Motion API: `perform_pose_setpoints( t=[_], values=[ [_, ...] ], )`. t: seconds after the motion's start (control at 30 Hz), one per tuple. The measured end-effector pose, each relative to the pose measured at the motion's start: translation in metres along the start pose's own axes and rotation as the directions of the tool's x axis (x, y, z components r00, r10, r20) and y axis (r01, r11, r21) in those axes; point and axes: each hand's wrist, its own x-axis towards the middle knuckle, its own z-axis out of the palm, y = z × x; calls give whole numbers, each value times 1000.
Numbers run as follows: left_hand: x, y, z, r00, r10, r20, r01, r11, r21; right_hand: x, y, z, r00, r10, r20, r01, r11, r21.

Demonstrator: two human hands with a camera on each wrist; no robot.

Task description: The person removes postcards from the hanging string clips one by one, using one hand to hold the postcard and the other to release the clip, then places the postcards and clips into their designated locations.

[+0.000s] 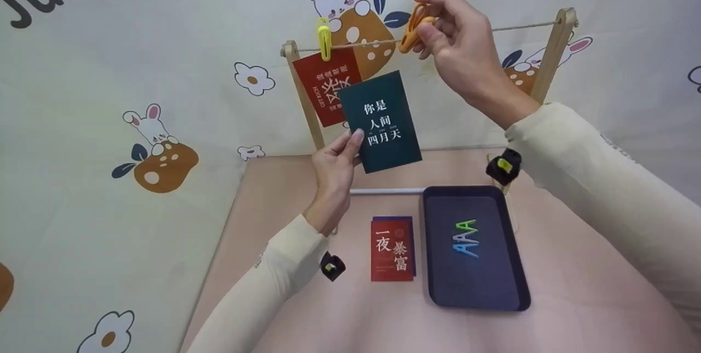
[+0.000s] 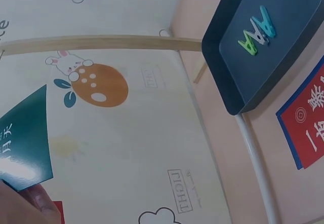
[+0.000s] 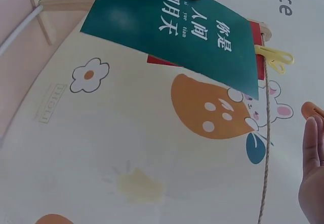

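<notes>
My left hand point(image 1: 337, 175) pinches a dark green card point(image 1: 381, 123) with white Chinese characters by its lower left edge, thumb in front. The card hangs below the rope point(image 1: 372, 44) and overlaps a red card point(image 1: 323, 87) in the head view. That red card is held on the rope by a yellow clothespin point(image 1: 324, 40). Up at the rope, my right hand point(image 1: 457, 41) pinches an orange clothespin point(image 1: 416, 30) between thumb and fingers. In the right wrist view, only part of the orange clothespin point(image 3: 310, 110) shows at the edge.
The rope runs between two wooden posts point(image 1: 553, 57). On the pink table, a dark blue tray point(image 1: 471, 290) holds several clothespins point(image 1: 465, 238) in green, pale and blue. Left of it lies a red card point(image 1: 391, 254) over a blue one. A white bar point(image 1: 386, 191) crosses behind.
</notes>
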Motion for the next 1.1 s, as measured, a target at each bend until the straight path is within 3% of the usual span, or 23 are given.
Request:
perform_pose_setpoints(
  t=[0.37,0.6,0.8,0.93,1.1],
  values=[
    [-21,-13,-12,998,-56,-5,56,998,27,-32,24,-29,1000,28,-9,-28,999,-19],
    [-31,-20,-17,997,-81,12,80,996,47,-56,40,-37,999,22,39,-21,1000,-21],
    [-47,-28,-18,995,-99,32,96,992,80,-80,55,-42,995,43,85,-42,999,-23],
    [-54,-39,-17,993,-111,40,108,991,84,-96,67,-44,989,81,124,-74,995,-60],
    [-52,-59,-18,992,-126,17,124,989,85,-110,79,-47,980,122,160,-104,988,-118]
  ],
)
